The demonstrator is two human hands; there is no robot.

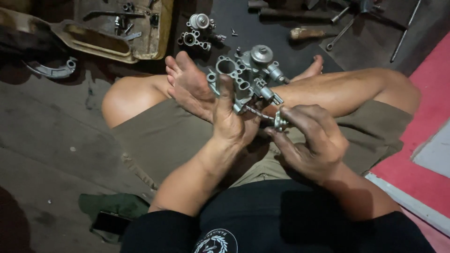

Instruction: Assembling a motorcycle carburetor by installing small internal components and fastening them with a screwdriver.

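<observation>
A grey cast-metal carburettor (pixel 246 75) was held up over the lap of a person seated cross-legged on a dark floor (pixel 47 140), seen from above. The left hand (pixel 229 117) was clamped on its near left side, the thumb pressed up along a flange pierced with round holes. The right hand (pixel 311 140), dark with grease, was closed on a small metal fitting (pixel 280 121) just right of the body's lower edge; a thin spring or threaded pin (pixel 257 112) ran between fitting and body.

The carburettor was judged to be stiff, fairly heavy for its bulk and probably slick with oil, so a grip on the thick cast body or the flange would be safest. The projecting screws, the round cap on top and the barrel-shaped stub on its right looked more delicate and poorer places to take hold. The small fitting was judged light and easily dropped.

The body appeared dull silver, lumpy and irregular, with several round ports and a domed cap at its far end.

A bare foot (pixel 187 82) rested just left of it. Farther away on the floor, a second similar metal assembly (pixel 197 30) lay near a worn yellowish tray (pixel 154 42) holding small parts. Long tools (pixel 337 28) lay at the far right, and a red mat (pixel 422 154) at the right edge.
</observation>
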